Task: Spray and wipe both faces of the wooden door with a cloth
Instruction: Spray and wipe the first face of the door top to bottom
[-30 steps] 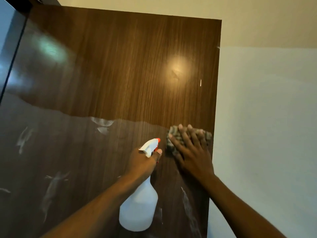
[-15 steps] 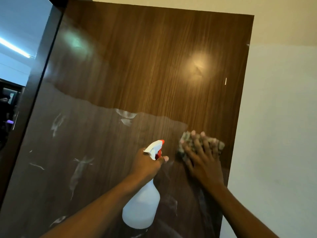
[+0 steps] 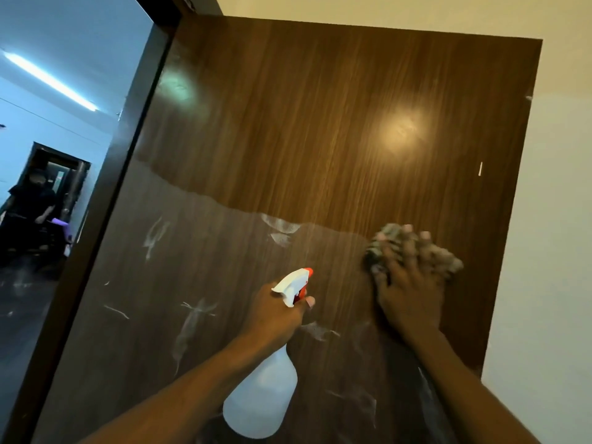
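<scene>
Wooden door [image 3: 320, 107] is standing before us, its lower part streaked. We are pressing the cloth [image 3: 448, 264] to its right side, right hand [image 3: 410, 293] fingers [image 3: 408, 248] spread flat. The left hand [image 3: 275, 312] is gripping the spray bottle [image 3: 262, 395]. Pressure this near the free edge could be swinging the door away.

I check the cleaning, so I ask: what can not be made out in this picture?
All head view.
Wooden door, other face: hidden behind itself; bottom cut off by frame edge.
Cloth: mostly under the right hand, blurred.
Spray bottle neck: covered by left hand.
</scene>
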`<state>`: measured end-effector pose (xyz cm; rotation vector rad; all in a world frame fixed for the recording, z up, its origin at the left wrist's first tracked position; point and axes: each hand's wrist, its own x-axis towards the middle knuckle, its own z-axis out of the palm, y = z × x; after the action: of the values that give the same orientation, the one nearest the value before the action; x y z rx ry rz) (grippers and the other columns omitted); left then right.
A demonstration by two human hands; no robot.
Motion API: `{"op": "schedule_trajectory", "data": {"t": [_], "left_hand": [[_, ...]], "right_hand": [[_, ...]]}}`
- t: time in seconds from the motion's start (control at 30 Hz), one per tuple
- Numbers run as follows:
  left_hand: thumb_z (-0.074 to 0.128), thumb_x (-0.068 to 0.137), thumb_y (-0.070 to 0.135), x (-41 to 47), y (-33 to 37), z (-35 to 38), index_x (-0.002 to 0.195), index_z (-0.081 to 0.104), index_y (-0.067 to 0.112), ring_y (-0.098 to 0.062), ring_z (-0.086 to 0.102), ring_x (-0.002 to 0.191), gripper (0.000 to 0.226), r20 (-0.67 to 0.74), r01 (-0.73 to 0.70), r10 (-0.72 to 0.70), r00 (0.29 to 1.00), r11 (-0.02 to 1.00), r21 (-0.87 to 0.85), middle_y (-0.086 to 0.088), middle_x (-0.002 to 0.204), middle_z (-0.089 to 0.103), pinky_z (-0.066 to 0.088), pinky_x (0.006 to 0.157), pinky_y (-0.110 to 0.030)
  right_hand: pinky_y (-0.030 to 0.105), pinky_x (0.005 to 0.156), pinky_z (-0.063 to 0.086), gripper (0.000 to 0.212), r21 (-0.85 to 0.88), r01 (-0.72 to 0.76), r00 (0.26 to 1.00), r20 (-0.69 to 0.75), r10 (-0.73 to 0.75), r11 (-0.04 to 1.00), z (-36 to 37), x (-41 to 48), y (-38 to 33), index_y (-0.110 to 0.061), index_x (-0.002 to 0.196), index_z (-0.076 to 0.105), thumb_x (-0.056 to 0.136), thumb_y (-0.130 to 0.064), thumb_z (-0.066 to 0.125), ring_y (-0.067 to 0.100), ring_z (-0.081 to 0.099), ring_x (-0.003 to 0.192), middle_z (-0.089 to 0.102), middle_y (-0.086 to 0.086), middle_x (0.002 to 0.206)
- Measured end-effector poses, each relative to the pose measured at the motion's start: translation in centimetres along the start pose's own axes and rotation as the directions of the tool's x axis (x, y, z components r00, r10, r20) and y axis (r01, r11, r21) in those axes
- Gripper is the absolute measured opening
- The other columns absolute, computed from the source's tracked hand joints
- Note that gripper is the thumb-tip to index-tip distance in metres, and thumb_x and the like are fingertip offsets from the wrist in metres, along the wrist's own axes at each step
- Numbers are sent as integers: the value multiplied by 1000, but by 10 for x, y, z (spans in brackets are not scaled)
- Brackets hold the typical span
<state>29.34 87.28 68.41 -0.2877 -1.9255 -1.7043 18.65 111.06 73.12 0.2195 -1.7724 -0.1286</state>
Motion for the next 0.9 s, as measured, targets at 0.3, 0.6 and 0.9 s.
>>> {"op": "schedule_trajectory", "data": {"t": [0.3, 0.6, 0.9], "left_hand": [[62, 87, 26, 9, -15, -25, 128, 49, 16, -4, 49, 88, 45, -7, 8, -8, 1000, 999, 43, 1, 128, 56, 40, 56, -1], [56, 90, 29, 33, -11, -57, 138, 40, 21, -16, 48, 125, 51, 62, -86, 76, 995, 979, 187, 3, 142, 45, 34, 90, -11], [62, 87, 26, 48, -17, -99, 135, 42, 24, -17, 50, 122, 52, 50, -36, 30, 998, 992, 125, 4, 140, 47, 36, 83, -12]], "right_hand": [[62, 121, 10, 63, -89, 187, 981, 70, -181, 978, 4, -65, 15, -28, 154, 33, 102, -58, 16, 41, 18, 151, 28, 15, 163], [60, 122, -1, 69, -127, 158, 986, 73, -149, 979, 31, 17, -94, -30, 158, 25, 95, -56, 34, 39, 10, 153, 12, 12, 168], [59, 122, 10, 77, -165, 220, 974, 83, -209, 961, 30, -72, -81, -33, 159, 21, 89, -50, 47, 39, 18, 152, 20, 12, 166]]}}
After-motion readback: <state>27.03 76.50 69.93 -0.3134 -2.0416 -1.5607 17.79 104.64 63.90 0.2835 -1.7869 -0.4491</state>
